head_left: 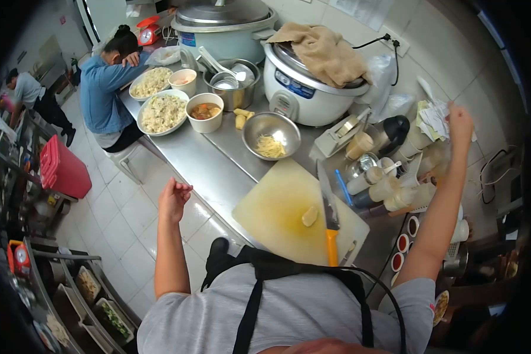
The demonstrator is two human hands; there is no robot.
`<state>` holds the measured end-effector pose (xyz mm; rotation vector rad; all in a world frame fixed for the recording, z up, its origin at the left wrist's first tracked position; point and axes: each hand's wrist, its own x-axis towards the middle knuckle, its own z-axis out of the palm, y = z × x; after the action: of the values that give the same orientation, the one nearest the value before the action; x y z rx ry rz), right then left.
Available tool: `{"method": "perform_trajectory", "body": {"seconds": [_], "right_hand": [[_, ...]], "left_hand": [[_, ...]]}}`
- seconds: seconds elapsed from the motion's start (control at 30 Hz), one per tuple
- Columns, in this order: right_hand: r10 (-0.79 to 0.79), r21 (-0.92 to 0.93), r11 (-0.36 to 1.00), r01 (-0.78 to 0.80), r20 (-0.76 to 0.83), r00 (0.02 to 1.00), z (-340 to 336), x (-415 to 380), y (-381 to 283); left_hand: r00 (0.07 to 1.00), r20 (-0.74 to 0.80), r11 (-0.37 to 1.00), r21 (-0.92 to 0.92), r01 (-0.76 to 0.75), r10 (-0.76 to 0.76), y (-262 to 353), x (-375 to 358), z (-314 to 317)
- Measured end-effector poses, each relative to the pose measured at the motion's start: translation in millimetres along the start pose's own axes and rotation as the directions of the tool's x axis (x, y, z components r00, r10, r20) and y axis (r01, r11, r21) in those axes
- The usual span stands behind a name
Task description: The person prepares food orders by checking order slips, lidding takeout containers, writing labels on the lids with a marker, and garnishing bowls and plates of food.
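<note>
Papers (435, 118), a crumpled sheaf against the tiled wall, lie just left of and below the raised right hand (460, 123), which is lifted at the far right of the counter, fingers loosely curled and gripping nothing; whether it touches the papers cannot be told. Nearer than that hand, below its forearm, stand squeeze bottles (389, 187). Further left and nearer lies the cutting board (277, 212), bearing a small ginger piece (310, 216) and a yellow-handled knife (330, 218). The left hand (174, 197) hangs over the floor, off the counter's edge, well to the left of the board, fingers slightly bent, empty. Beyond the board sits a steel bowl (271, 134) of shredded strips, then a white rice cooker (307, 88) draped with a cloth (324, 50). Farthest, left of the cooker, a seated person in a blue shirt (103, 91) leans on the counter.
</note>
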<state>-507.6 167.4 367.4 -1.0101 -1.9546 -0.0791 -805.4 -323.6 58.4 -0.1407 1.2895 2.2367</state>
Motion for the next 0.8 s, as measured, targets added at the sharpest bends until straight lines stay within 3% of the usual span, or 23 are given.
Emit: {"method": "perform_trajectory", "body": {"seconds": [0.07, 0.17, 0.27, 0.3, 0.33, 0.37, 0.4, 0.43, 0.47, 0.53, 0.6, 0.67, 0.77, 0.8], "right_hand": [[0.115, 0.027, 0.991, -0.132, 0.344, 0.932, 30, -30, -10], [0.319, -0.197, 0.947, -0.253, 0.509, 0.799, 47, -65, -61], [0.032, -0.144, 0.986, 0.085, 0.662, 0.748, 68, -112, -89], [0.129, -0.22, 0.974, 0.059, 0.745, 0.654, 81, -118, -107], [-0.056, -0.064, 0.987, 0.144, 0.711, 0.701, 96, -132, -130], [-0.075, 0.044, 0.997, 0.063, 0.743, 0.665, 105, -142, -158], [0.013, 0.085, 0.979, -0.185, 0.88, 0.474, 121, -148, -181], [-0.143, 0.287, 0.921, -0.263, 0.878, 0.457, 144, -164, -195], [-0.168, 0.314, 0.833, -0.455, 0.928, 0.332, 161, -177, -222], [-0.112, 0.18, 0.815, -0.551, 0.981, 0.155, 186, -199, -284], [-0.043, 0.09, 0.836, -0.541, 0.994, 0.098, 222, -222, -317], [0.024, 0.006, 0.763, -0.647, 0.999, 0.037, 257, -240, -336], [0.07, -0.059, 0.488, -0.871, 0.997, -0.028, 299, -260, -349], [0.069, -0.058, 0.464, -0.884, 0.997, -0.029, 308, -264, -353]], "left_hand": [[0.998, -0.037, 0.991, 0.123, -0.045, 0.05, 18, 25, -7], [0.986, -0.128, 0.965, 0.253, -0.068, 0.103, 58, 65, -1], [0.982, -0.131, 0.957, 0.274, -0.098, 0.138, 95, 114, -24], [0.983, -0.13, 0.958, 0.272, -0.09, 0.129, 106, 132, -39], [0.984, -0.129, 0.96, 0.269, -0.08, 0.119, 115, 149, -52], [0.986, -0.128, 0.962, 0.264, -0.072, 0.109, 123, 165, -63], [0.987, -0.134, 0.959, 0.28, -0.052, 0.093, 129, 177, -70], [0.987, -0.144, 0.955, 0.295, -0.03, 0.075, 133, 186, -76], [0.986, -0.155, 0.951, 0.31, -0.008, 0.059, 137, 192, -82], [0.988, -0.153, 0.951, 0.306, 0.04, 0.007, 140, 203, -88], [0.991, -0.121, 0.946, 0.312, 0.086, -0.05, 139, 212, -92], [0.994, -0.062, 0.942, 0.321, 0.101, -0.086, 138, 219, -93], [0.993, -0.03, 0.943, 0.312, 0.116, -0.112, 135, 223, -95], [0.993, -0.032, 0.944, 0.309, 0.117, -0.112, 134, 224, -95]]}}
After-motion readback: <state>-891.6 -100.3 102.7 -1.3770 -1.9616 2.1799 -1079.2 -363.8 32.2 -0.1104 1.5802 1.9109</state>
